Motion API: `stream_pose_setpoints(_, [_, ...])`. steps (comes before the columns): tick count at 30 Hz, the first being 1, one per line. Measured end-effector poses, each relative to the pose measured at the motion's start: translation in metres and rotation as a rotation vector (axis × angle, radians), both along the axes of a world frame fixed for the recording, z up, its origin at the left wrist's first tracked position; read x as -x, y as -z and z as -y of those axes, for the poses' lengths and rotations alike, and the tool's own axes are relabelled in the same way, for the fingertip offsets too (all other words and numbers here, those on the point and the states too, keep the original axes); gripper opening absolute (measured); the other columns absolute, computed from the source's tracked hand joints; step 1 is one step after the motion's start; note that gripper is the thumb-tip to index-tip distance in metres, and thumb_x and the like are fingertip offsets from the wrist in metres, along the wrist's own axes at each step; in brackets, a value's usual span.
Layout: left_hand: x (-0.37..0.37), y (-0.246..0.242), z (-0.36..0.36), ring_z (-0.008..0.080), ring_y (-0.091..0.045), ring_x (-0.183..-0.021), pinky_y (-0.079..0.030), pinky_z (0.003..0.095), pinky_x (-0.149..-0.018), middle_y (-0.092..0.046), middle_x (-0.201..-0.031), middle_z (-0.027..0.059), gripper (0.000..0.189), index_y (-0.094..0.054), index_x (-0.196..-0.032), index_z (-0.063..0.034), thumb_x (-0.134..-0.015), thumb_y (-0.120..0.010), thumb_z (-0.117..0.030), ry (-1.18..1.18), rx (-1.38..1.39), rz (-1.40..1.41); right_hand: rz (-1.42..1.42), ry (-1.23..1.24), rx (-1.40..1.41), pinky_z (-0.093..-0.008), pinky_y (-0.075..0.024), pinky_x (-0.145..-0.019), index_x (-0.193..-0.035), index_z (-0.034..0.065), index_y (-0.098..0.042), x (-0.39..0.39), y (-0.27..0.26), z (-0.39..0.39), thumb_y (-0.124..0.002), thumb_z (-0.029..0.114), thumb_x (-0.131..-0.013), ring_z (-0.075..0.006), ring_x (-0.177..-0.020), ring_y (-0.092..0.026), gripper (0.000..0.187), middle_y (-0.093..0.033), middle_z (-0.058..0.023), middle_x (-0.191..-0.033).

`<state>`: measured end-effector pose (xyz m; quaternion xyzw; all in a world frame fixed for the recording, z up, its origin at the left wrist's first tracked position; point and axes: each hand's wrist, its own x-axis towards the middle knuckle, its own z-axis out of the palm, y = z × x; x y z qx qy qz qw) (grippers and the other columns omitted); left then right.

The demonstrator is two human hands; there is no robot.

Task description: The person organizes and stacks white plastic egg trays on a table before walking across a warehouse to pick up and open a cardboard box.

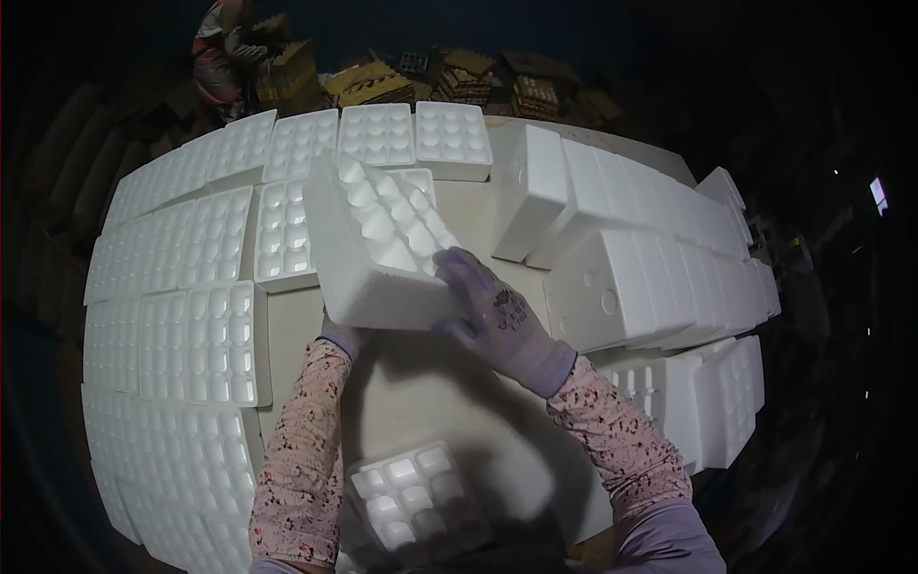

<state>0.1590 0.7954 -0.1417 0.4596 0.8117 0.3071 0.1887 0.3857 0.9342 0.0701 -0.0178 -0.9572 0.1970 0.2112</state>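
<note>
Raised above the table, a white foam tray (391,294) with rounded egg-sized cups is tilted between my two gloved hands. My right hand (502,316), in a lilac glove, grips its right edge, thumb at the lower side and fingers on the top rim. Under the left side of the tray is my left hand (348,333), mostly hidden by the foam; only the wrist and part of the glove show. Another foam tray (412,495), cups up, lies on the table close to my body.
Rows of cup-side-up foam trays (222,337) cover the left and far side of the white table (301,344). Foam pieces stand on edge in rows (624,287) at the right. Beyond the table, a person (222,57) stands near stacked egg cartons (369,86).
</note>
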Motion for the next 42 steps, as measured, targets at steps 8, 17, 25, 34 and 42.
stream_pose_setpoints(8, [-0.031,-0.059,-0.010,0.0420,-0.022,-0.139,-0.012,0.0558,-0.114,-0.027,-0.151,0.0158,0.071,-0.030,-0.145,-0.0182,-0.087,-0.059,-0.045,-0.064,0.385,-0.517,0.448,0.356,-0.506,-0.0428,-0.0328,-0.107,-0.123,0.0070,-0.044,0.037,0.092,-0.117,-0.050,0.014,-0.087,-0.0314,-0.136,-0.034,0.037,-0.039,-0.0143,-0.142])
stream_pose_setpoints(17, [-0.036,-0.061,-0.009,0.0433,-0.021,-0.139,-0.012,0.0559,-0.114,-0.022,-0.152,0.0208,0.078,-0.025,-0.148,-0.0131,-0.087,-0.058,-0.047,-0.136,0.458,-0.540,0.642,0.505,-0.595,-0.0415,-0.0381,-0.103,-0.120,0.0103,-0.047,0.046,0.097,-0.107,-0.050,0.011,-0.088,-0.0300,-0.136,-0.035,0.033,-0.042,-0.0105,-0.141])
stream_pose_setpoints(25, [-0.063,-0.089,0.003,0.0434,-0.022,-0.138,-0.013,0.0569,-0.113,-0.025,-0.150,0.0209,0.075,-0.027,-0.148,-0.0172,-0.085,-0.061,-0.041,-0.130,0.253,-0.499,0.675,0.522,-0.490,-0.0545,-0.0114,-0.115,-0.145,0.0120,-0.031,0.028,0.111,-0.097,-0.046,0.026,-0.093,-0.0353,-0.140,-0.025,0.056,-0.032,-0.0138,-0.149])
stream_pose_setpoints(34, [-0.248,-0.108,0.178,0.0510,-0.015,-0.137,-0.012,0.0657,-0.109,-0.021,-0.151,0.0225,0.084,-0.034,-0.146,-0.0259,-0.076,-0.061,-0.065,0.453,0.484,-0.216,0.505,1.134,-0.549,-0.0535,-0.0223,-0.110,-0.144,0.0031,-0.031,-0.156,0.029,-0.107,-0.045,0.054,-0.093,-0.0426,-0.131,-0.033,0.073,-0.034,-0.0288,-0.142])
stream_pose_setpoints(42, [-0.199,-0.068,0.161,0.0472,-0.012,-0.140,-0.010,0.0571,-0.114,-0.023,-0.152,0.0174,0.064,-0.026,-0.149,-0.0195,-0.092,-0.048,-0.042,0.100,0.327,-0.435,0.350,0.639,-0.197,-0.0488,-0.0304,-0.105,-0.146,0.0031,-0.023,-0.180,0.050,0.023,-0.077,0.028,-0.069,-0.0378,-0.124,-0.038,0.098,-0.037,-0.0197,-0.140])
